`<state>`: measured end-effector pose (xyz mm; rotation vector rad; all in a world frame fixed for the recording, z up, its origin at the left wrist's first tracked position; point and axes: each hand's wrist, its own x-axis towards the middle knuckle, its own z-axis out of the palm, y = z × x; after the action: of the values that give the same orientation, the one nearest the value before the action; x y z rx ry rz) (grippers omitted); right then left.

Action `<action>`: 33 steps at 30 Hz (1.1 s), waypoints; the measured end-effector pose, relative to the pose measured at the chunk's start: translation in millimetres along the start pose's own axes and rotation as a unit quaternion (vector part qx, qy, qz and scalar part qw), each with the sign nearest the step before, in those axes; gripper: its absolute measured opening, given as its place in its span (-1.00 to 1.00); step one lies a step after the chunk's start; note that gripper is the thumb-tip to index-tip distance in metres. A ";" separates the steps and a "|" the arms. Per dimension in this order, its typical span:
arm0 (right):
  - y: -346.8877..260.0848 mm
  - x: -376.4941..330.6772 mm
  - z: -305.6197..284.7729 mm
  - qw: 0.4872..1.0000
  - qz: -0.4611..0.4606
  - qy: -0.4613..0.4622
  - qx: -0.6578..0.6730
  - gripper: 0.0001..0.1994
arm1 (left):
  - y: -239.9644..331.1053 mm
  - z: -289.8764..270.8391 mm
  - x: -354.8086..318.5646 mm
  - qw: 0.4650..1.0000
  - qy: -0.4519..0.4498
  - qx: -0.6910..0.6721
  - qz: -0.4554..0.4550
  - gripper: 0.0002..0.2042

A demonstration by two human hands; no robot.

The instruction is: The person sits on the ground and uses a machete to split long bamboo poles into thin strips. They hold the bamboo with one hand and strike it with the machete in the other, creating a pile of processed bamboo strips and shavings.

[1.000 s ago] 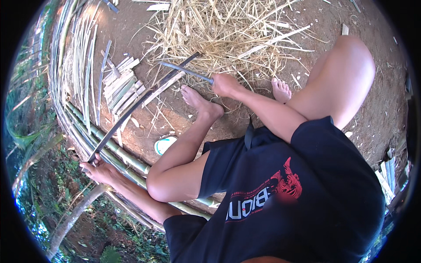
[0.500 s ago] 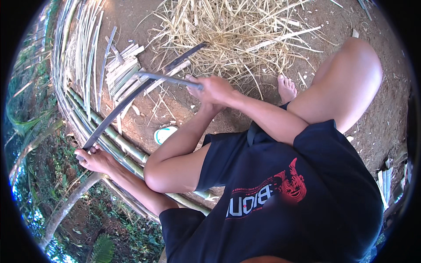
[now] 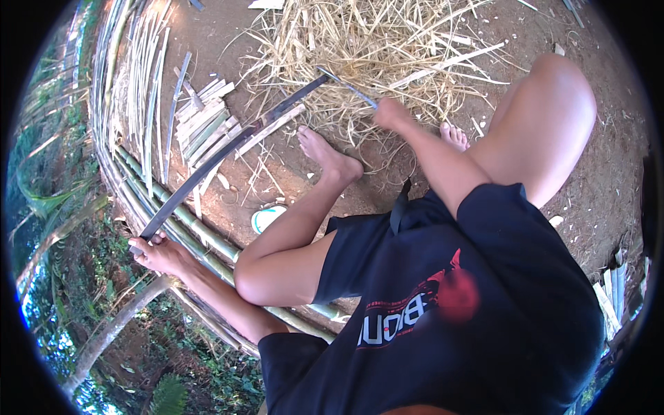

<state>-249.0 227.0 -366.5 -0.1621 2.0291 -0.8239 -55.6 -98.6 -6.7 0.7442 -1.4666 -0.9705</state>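
Held at one end in the curled fingers of the left hand [image 3: 160, 256]: a long dark strip [image 3: 228, 149], slanting from well left of the straw heap [image 3: 373, 48] to its near-left edge. Gripped in the closed right hand [image 3: 392, 115], at the heap's near edge: a slim grey tool [image 3: 353, 90], angled to the strip's far end. Cannot tell contact there. Presumably grasped at the extreme end to leave the strip's length free. Noted left of the heap: pale slats [image 3: 207, 128]; farther off, green poles [image 3: 200, 228]. Changed since half a second earlier: position of the tool, then across the strip's mid-length, now at its far end. Unchanged: left-hand grasp.
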 end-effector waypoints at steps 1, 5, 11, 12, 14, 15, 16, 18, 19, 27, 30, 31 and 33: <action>3.0 -1.1 -7.0 1.000 0.008 -0.012 -0.019 -0.78 | 1.8 3.9 -2.9 1.000 -0.010 0.003 0.007 -0.71; -67.1 -48.4 21.2 0.993 -0.102 -0.051 0.004 -0.77 | 28.3 -19.1 -4.3 0.988 0.070 0.133 0.029 -0.67; -106.2 -96.8 52.4 0.962 -0.272 -0.008 -0.010 -0.72 | 8.6 -13.5 2.2 0.994 0.017 0.097 0.039 -0.70; -106.2 -95.2 47.5 0.969 -0.246 -0.031 -0.007 -0.72 | 8.8 -14.9 2.5 0.994 0.011 0.096 0.044 -0.69; -96.7 -86.3 32.2 0.985 -0.151 -0.075 0.025 -0.72 | 7.7 -17.7 3.6 0.994 0.011 0.098 0.044 -0.68; -75.6 -64.2 33.3 0.993 -0.113 -0.036 0.011 -0.76 | 11.2 -12.9 3.4 0.993 0.021 0.114 0.037 -0.67; -57.8 -47.0 30.3 0.997 -0.052 -0.039 0.028 -0.79 | 11.6 -14.4 3.0 0.992 0.024 0.121 0.035 -0.67; -36.8 -25.5 16.0 0.999 0.000 -0.042 -0.024 -0.75 | 14.9 -20.1 0.7 0.988 0.036 0.147 0.034 -0.68; -28.2 -21.2 11.9 0.999 0.005 -0.024 -0.038 -0.74 | 13.4 -18.2 -0.3 0.989 0.040 0.140 0.036 -0.69; 5.2 -12.1 27.4 0.997 -0.001 0.070 -0.036 -0.67 | 14.8 -6.9 5.5 0.999 -0.024 0.023 0.019 -0.78; 3.1 -13.9 28.5 0.996 0.000 0.077 -0.047 -0.60 | 22.6 0.3 8.1 0.999 -0.007 0.006 0.046 -0.77; 4.5 -12.8 28.9 0.995 -0.001 0.082 -0.050 -0.59 | 25.6 1.5 11.3 0.998 -0.001 -0.004 0.057 -0.76; -2.6 -20.9 27.5 0.995 -0.001 0.088 -0.044 -0.56 | 40.3 4.4 12.6 0.997 0.015 -0.007 0.078 -0.75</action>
<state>-215.7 220.2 -360.1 -0.1465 2.2321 -0.7726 -58.4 -90.7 34.8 0.6229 -1.4672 -0.8463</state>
